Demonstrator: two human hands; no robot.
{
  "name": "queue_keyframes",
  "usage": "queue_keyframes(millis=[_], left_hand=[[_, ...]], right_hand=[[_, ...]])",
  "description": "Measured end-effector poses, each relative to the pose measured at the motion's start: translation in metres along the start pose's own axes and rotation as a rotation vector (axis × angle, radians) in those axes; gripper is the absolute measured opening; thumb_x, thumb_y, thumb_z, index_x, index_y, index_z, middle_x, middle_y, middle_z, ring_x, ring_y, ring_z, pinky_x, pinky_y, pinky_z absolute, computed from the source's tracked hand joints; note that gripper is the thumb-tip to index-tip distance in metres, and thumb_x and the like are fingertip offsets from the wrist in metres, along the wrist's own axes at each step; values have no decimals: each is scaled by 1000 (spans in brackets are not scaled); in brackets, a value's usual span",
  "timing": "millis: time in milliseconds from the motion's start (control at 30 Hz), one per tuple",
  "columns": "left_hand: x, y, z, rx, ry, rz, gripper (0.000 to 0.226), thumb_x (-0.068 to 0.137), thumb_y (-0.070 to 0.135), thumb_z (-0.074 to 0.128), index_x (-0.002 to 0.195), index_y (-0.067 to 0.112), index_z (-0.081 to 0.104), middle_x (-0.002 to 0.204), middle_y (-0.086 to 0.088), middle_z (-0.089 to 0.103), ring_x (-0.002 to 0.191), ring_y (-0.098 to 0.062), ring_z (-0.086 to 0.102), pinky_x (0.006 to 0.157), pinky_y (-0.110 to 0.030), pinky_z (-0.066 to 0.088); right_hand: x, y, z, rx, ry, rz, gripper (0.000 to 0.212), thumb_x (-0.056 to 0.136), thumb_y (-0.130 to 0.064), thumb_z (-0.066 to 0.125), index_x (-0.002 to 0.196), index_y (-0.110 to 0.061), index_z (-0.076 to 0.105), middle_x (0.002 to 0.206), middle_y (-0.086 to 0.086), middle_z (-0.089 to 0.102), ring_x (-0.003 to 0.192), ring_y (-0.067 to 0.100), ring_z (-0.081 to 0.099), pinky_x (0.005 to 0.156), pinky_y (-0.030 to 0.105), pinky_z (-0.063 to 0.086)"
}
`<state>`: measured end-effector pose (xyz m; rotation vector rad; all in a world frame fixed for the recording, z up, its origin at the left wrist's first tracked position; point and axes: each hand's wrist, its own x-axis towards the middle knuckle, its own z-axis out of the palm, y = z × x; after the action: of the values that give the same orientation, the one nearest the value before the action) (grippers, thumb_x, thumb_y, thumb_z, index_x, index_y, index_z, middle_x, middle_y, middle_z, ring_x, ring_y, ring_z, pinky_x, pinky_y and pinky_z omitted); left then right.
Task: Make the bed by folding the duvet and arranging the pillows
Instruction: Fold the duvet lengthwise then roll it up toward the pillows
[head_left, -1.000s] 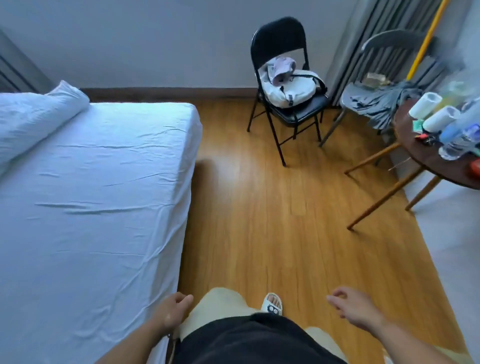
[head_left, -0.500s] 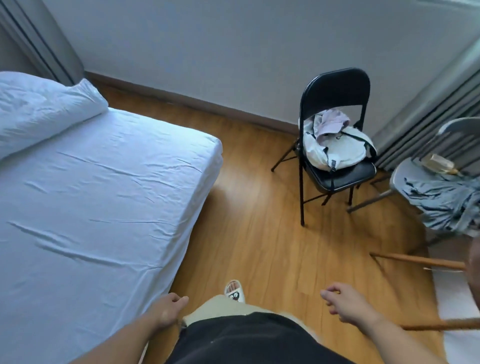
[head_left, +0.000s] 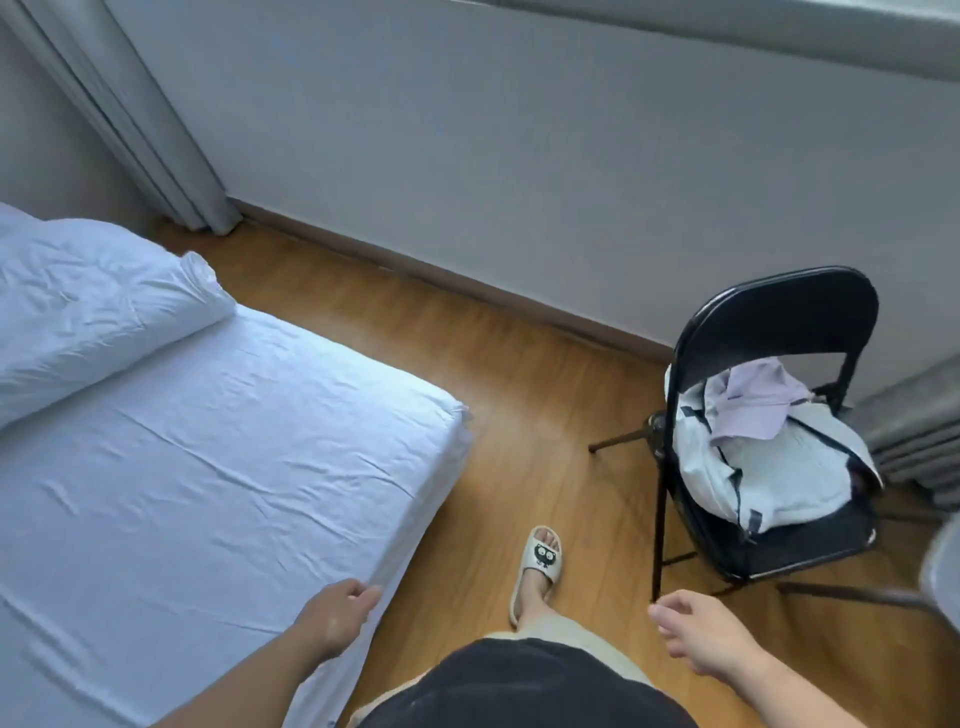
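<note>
Just in front of you, at ten o'clock, your left hand (head_left: 337, 618) hangs at the mattress edge with its fingers loosely curled and nothing in them; whether the fingertips brush the sheet cannot be told. At two o'clock your right hand (head_left: 696, 639) floats over the floor (head_left: 545, 415), fingers slack and half bent, also holding nothing. At twelve o'clock one foot in a pale slipper (head_left: 540, 561) is planted beside the bed (head_left: 208, 467), which fills nine to eleven o'clock under a creased white sheet. Farther along, at ten to eleven o'clock, a plump white bundle (head_left: 93, 312) lies across the far end of the mattress; you cannot tell from here whether it is a pillow or the rolled duvet. Either way, expect it to be light, soft and limp: it will likely sag if taken in the middle, so grip it by two corners or along a seam, one hand on each. At one o'clock a black folding chair (head_left: 779, 306) carries a pale bag (head_left: 769, 467), well apart from the bed, and a grey curtain (head_left: 145, 130) hangs at eleven o'clock.
</note>
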<state>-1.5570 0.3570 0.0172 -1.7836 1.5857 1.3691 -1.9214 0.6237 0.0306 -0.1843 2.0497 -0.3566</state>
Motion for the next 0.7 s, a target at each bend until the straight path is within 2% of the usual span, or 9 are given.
queue_keyframes(millis=[67,133,300,433,567,633,700], left_hand=[[14,34,-13,2,12,-70,30,101,42,49,100,16,64,95,-2,64,76,-16,53,70,-28,39],[26,70,-26,-14,28,-95,29,100,43,50,98,19,64,101,-3,65,81,-17,54,73,-30,40],[60,170,-44,-185,59,-55,25,93,50,53,100,31,65,109,2,65,97,-20,63,71,-32,46],[102,231,-55,-161,48,-52,26,93,52,50,106,32,61,114,0,63,93,-20,59,71,-33,45],[164,288,-75,-159,48,-49,26,95,51,50,97,29,64,105,3,68,91,-17,61,81,-31,46],[195,314,-94,-137,30,-39,30,98,48,49,95,23,66,90,6,70,84,-14,63,77,-27,45],[220,343,-120,-136,5,-57,33,99,47,48,95,19,65,89,5,70,84,-15,64,71,-26,45]], right_hand=[[34,-47,-33,-52,-48,-38,22,91,-35,69,103,-16,69,87,4,74,59,13,63,52,23,46],[63,-98,-68,-123,-85,-81,19,93,-36,67,103,-21,67,91,1,74,65,12,66,54,23,49],[135,-220,-148,-191,-79,-221,19,93,-35,67,104,-19,69,81,-3,67,63,10,60,54,21,42],[181,-311,-180,-219,-91,-293,16,92,-39,67,101,-26,67,92,-5,71,65,6,68,57,20,45],[236,-397,-199,-295,-96,-310,22,87,-44,68,101,-27,69,90,-5,73,66,8,71,60,24,48],[260,-434,-209,-348,-98,-312,23,87,-45,67,102,-28,69,91,-5,74,68,8,73,64,25,51],[276,-474,-220,-402,-82,-303,22,88,-45,66,101,-28,69,87,-5,75,69,7,73,68,26,55]])
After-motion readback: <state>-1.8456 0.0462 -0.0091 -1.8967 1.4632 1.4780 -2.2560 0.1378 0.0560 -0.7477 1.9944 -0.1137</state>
